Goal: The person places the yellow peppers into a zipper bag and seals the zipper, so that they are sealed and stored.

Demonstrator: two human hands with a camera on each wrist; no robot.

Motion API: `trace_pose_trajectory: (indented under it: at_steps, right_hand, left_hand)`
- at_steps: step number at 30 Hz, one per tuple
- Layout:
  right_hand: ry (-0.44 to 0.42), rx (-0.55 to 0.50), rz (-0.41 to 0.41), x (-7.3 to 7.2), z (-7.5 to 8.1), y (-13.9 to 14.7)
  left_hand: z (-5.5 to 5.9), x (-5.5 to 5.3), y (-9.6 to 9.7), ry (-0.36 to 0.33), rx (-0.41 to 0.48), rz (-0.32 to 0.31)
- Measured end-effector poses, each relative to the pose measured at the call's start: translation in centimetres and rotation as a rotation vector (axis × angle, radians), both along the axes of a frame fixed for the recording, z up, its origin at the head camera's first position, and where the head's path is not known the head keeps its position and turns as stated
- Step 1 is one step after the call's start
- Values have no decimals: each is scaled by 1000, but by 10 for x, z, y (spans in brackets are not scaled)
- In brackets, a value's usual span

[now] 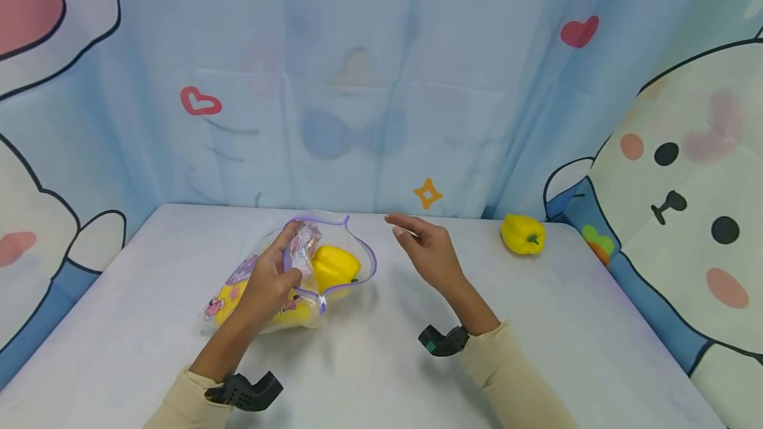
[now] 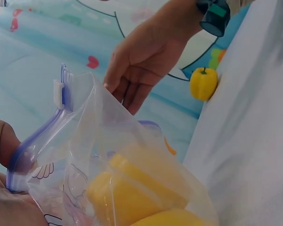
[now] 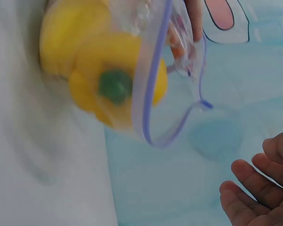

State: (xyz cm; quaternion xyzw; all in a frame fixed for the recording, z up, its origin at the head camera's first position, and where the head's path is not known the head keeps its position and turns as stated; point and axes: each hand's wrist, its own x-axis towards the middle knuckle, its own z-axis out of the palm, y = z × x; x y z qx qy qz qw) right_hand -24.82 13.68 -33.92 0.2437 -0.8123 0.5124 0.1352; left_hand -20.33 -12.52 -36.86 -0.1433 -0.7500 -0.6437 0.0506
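Note:
A clear zip bag (image 1: 238,283) with a purple zip edge and printed pictures lies on the table, its mouth spread toward the right. My left hand (image 1: 269,280) grips the bag at its mouth, with the thumb outside. Inside are yellow bell peppers; one bell pepper (image 1: 336,267) sits just within the mouth, its green stem (image 3: 115,86) facing outward. To the right of the bag my right hand (image 1: 430,251) hangs above the table, fingers relaxed and holding nothing. Another yellow bell pepper (image 1: 523,235) rests near the table's back right corner, apart from both hands.
The white table (image 1: 369,376) ends at the back against a light blue curtain (image 1: 381,124) printed with hearts and cartoon animals. A black wrist camera (image 1: 244,392) sits on the left wrist, and another wrist camera (image 1: 444,341) on the right.

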Motion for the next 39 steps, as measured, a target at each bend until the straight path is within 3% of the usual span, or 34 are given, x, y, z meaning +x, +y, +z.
trace_pose_trajectory:
  at_steps: [3,9,17,23,34,39]
  right_hand:
    - [4,14,-40,3,6,9]
    - [-19,47,-90,-5,0,28]
    - [15,63,-141,-35,-39,68]
    - [24,61,-209,-44,-47,96]
    - [45,81,-437,-50,-45,149]
    - [-27,94,-579,-52,-43,168]
  left_hand:
    - [0,0,0,2,-8,2]
    - [-1,1,-2,-13,14,-1]
    - [-3,1,-2,-1,21,-4]
    - [-4,0,-1,-1,18,-6]
    - [-2,2,1,-24,34,-22]
    - [-3,1,0,-19,36,-24]
